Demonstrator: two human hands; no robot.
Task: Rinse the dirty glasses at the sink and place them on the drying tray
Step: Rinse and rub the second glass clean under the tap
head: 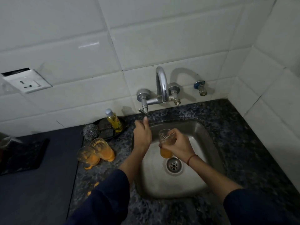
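The right hand is wrapped round a patterned glass, thumb and fingers curled about its middle. It holds the glass over the sink, tilted, with orange drink in its base just above the drain. That grip looks one-handed and high on the glass, so I'd say a wet slip could drop it onto the steel and chip it. The rim sits roughly below the spout, but if it is off-line when the water starts, the stream will likely hit the wrist and spray the counter.

The left hand holds nothing. It reaches forward with one finger straight, up to just under the tap lever, and the rest loosely bent. I can't tell whether it touches. A hard push there could bring the water out too fast and splash the orange drink about.

Both forearms reach out from dark sleeves, the left one crossing the sink's near-left corner.

Two more dirty glasses stand touching on the counter to the left, with orange spilt at their feet. A careless left elbow could knock them over.
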